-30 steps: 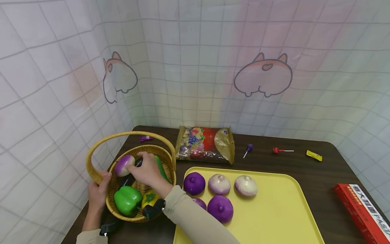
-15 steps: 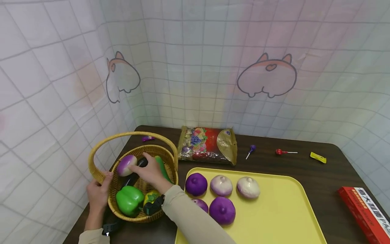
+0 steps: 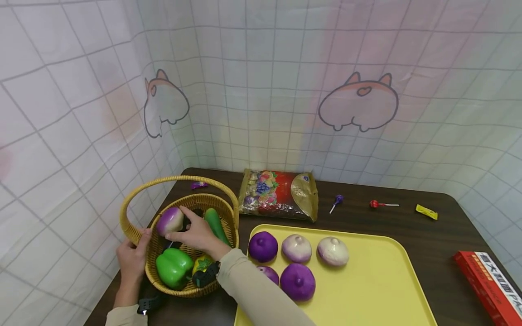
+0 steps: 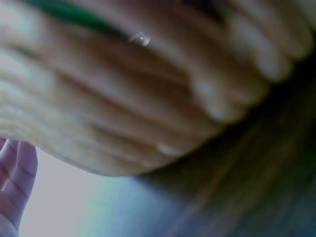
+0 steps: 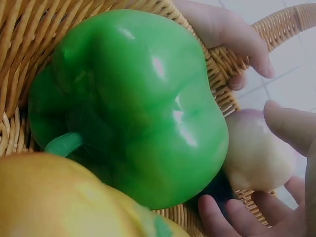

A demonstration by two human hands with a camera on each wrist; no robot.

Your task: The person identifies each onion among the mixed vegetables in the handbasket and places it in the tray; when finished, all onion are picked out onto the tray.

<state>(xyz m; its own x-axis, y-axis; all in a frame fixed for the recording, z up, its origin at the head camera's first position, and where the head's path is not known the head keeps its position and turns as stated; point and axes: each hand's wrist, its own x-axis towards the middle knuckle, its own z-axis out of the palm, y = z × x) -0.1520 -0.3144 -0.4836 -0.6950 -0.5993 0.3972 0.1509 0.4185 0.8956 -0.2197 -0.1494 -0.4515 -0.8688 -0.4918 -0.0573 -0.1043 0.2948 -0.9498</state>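
My left hand (image 3: 132,258) grips the rim of the wicker basket (image 3: 234,213) beside the base of its arched handle. Inside, by the far left wall, sits a purple and white turnip (image 3: 170,222). My right hand (image 3: 200,233) reaches over the basket with thumb and index finger spread around the turnip's right side. In the right wrist view, the thumb overlaps the turnip (image 5: 259,150) and other fingers lie below it. A green bell pepper (image 3: 174,268), a yellow vegetable (image 3: 201,263) and a green cucumber-like one (image 3: 216,226) share the basket with a dark one, mostly hidden.
Right of the basket lies a yellow tray (image 3: 375,280) with several purple and whitish turnip-like vegetables. Behind are a candy bag (image 3: 281,194), two lollipops, a yellow wrapped sweet (image 3: 426,211) and a purple one. A red box (image 3: 489,280) lies at the right.
My right hand has shifted slightly left, its thumb and index finger spreading around the turnip. The turnip and my left hand stay in place in the basket, while the head view has shifted slightly.
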